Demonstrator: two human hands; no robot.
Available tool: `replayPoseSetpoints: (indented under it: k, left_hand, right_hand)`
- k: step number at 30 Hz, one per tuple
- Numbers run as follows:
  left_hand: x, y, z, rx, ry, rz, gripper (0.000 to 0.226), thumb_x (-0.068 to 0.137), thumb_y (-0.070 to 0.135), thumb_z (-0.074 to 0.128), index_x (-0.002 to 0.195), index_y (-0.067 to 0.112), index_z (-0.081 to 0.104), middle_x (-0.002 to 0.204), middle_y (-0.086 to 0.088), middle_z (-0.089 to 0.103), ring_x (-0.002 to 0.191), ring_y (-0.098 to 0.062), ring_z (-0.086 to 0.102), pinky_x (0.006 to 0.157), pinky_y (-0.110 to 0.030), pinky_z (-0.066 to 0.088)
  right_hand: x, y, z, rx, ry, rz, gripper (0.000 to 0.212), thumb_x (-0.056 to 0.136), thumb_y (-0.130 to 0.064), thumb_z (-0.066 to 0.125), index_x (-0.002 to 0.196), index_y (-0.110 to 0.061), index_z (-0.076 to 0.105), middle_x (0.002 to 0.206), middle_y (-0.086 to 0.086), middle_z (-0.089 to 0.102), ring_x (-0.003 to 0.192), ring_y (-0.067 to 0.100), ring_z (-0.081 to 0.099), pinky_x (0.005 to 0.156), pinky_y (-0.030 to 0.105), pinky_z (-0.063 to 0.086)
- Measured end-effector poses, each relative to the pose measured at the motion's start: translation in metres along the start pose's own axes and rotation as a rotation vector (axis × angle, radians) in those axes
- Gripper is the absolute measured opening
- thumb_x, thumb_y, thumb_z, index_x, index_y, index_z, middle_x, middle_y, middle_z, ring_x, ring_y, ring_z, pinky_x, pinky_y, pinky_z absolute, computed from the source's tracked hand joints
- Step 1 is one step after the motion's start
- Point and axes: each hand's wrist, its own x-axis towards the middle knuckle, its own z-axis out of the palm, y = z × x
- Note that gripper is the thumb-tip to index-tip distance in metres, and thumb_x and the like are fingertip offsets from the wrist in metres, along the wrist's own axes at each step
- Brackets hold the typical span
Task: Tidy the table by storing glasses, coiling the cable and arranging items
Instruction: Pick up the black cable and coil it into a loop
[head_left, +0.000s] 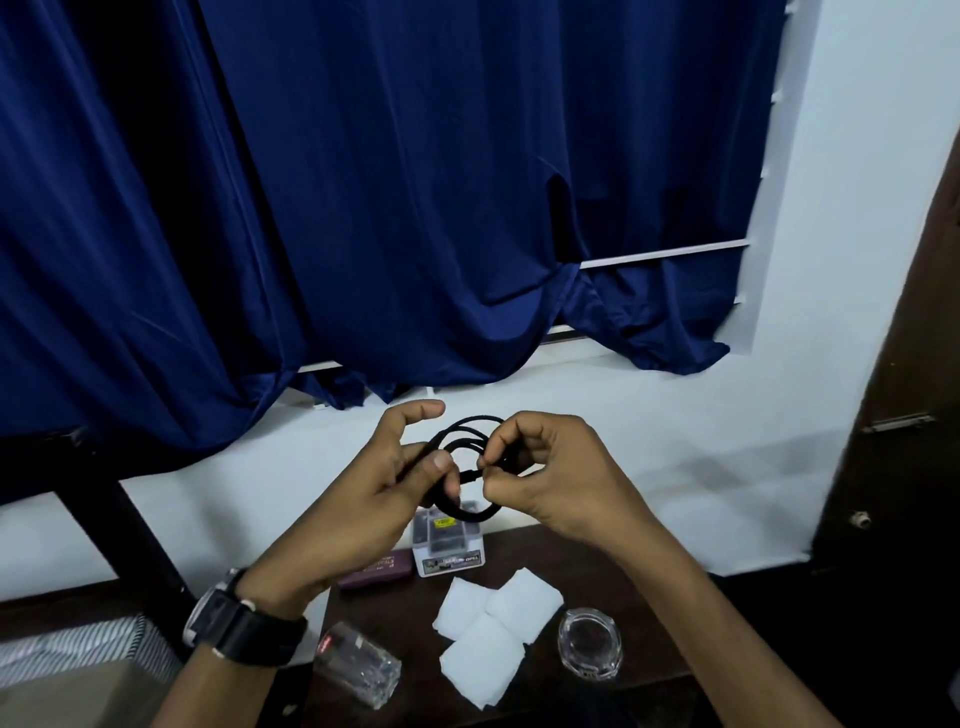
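Both my hands hold a black cable (464, 435) wound into loops, raised above the far edge of the dark table (582, 556). My left hand (384, 483) pinches the bundle of loops between thumb and fingers. My right hand (550, 467) pinches the cable's end near the plug, fingers curled. A maroon glasses case (371, 574) lies on the table under my left wrist, partly hidden. I cannot see any glasses.
On the table stand a small white box with a clear lid (449, 543), three white square pads (493, 629), a glass ashtray (589, 642) and a clear box lying on its side (358, 665). Blue curtains (363, 208) hang behind. A striped cloth (78, 649) lies lower left.
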Motion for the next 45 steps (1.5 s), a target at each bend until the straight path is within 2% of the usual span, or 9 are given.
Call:
replayPoseSetpoints:
  k: [4, 9, 17, 24, 30, 33, 37, 40, 45]
  left_hand:
    - [0.004, -0.004, 0.013, -0.248, 0.165, -0.045, 0.026, 0.111, 0.008, 0.037, 0.131, 0.025, 0.041, 0.065, 0.011, 0.056, 0.065, -0.007, 0.057, 0.073, -0.022, 0.050]
    - [0.010, 0.006, 0.026, -0.738, 0.306, -0.044, 0.023, 0.109, 0.001, 0.034, 0.110, 0.021, 0.045, 0.055, 0.008, 0.053, 0.047, -0.003, 0.050, 0.059, -0.016, 0.049]
    - [0.008, 0.008, 0.026, -0.943, 0.359, -0.100, 0.028, 0.107, -0.005, 0.034, 0.103, 0.021, 0.042, 0.060, 0.004, 0.051, 0.050, -0.007, 0.039, 0.061, -0.020, 0.037]
    - [0.010, 0.010, 0.021, -0.895, 0.438, -0.070, 0.023, 0.109, 0.002, 0.036, 0.102, 0.023, 0.041, 0.064, 0.004, 0.051, 0.053, -0.008, 0.038, 0.066, -0.024, 0.031]
    - [0.008, 0.006, 0.025, -0.754, 0.397, -0.097, 0.020, 0.110, 0.005, 0.038, 0.107, 0.024, 0.043, 0.062, 0.005, 0.054, 0.057, -0.009, 0.038, 0.061, -0.019, 0.042]
    - [0.005, 0.001, 0.028, -0.734, 0.347, -0.123, 0.020, 0.110, 0.004, 0.039, 0.110, 0.023, 0.045, 0.061, 0.005, 0.057, 0.055, -0.009, 0.044, 0.052, -0.017, 0.049]
    - [-0.002, -0.007, 0.021, -0.460, 0.240, -0.075, 0.025, 0.108, 0.003, 0.042, 0.121, 0.025, 0.045, 0.073, 0.001, 0.069, 0.069, -0.014, 0.064, 0.067, -0.021, 0.056]
    - [-0.005, -0.010, 0.018, -0.203, 0.215, -0.036, 0.030, 0.109, 0.003, 0.042, 0.123, 0.029, 0.043, 0.079, 0.003, 0.072, 0.077, -0.008, 0.069, 0.076, -0.022, 0.057]
    - [-0.002, -0.004, 0.021, -0.290, 0.241, -0.111, 0.029, 0.109, 0.006, 0.042, 0.129, 0.026, 0.048, 0.079, 0.000, 0.074, 0.078, -0.015, 0.073, 0.078, -0.028, 0.062]
  right_hand:
    - [-0.002, 0.007, 0.011, 0.276, -0.055, -0.018, 0.037, 0.079, -0.016, 0.072, 0.103, -0.036, 0.053, 0.082, -0.009, 0.064, 0.086, 0.005, 0.069, 0.075, 0.021, 0.054]
    - [-0.003, 0.017, 0.028, 0.617, -0.038, 0.048, 0.058, 0.090, -0.014, 0.070, 0.137, -0.037, 0.045, 0.110, 0.004, 0.079, 0.110, 0.020, 0.074, 0.096, 0.033, 0.058]
    - [-0.009, 0.026, 0.028, 0.897, -0.211, 0.162, 0.047, 0.094, -0.033, 0.066, 0.134, -0.010, 0.062, 0.100, 0.011, 0.070, 0.096, 0.024, 0.069, 0.098, 0.045, 0.057]
    - [-0.021, 0.049, 0.036, 0.546, 0.038, 0.116, 0.025, 0.099, -0.004, 0.063, 0.104, -0.022, 0.080, 0.092, 0.012, 0.079, 0.075, 0.016, 0.072, 0.076, 0.028, 0.058]
    - [-0.016, 0.037, 0.036, 0.511, -0.104, 0.101, 0.046, 0.090, -0.064, 0.065, 0.121, -0.032, 0.073, 0.120, 0.005, 0.077, 0.119, 0.023, 0.071, 0.107, 0.041, 0.052]
    - [-0.007, 0.029, 0.040, 0.492, -0.078, 0.099, 0.030, 0.094, -0.048, 0.067, 0.114, -0.027, 0.075, 0.100, 0.002, 0.079, 0.105, 0.026, 0.075, 0.099, 0.051, 0.058]
    - [-0.003, 0.029, 0.038, 0.492, -0.034, 0.136, 0.018, 0.103, -0.022, 0.059, 0.107, -0.021, 0.077, 0.093, 0.016, 0.070, 0.096, 0.036, 0.075, 0.083, 0.052, 0.064]
    - [-0.003, 0.027, 0.033, 0.501, -0.040, 0.139, 0.018, 0.099, -0.029, 0.059, 0.096, -0.029, 0.077, 0.082, 0.001, 0.071, 0.084, 0.019, 0.074, 0.077, 0.042, 0.064]
    - [-0.003, 0.031, 0.044, 0.395, -0.014, 0.143, 0.020, 0.097, -0.045, 0.048, 0.085, -0.040, 0.064, 0.076, -0.013, 0.059, 0.082, 0.013, 0.058, 0.078, 0.038, 0.052]
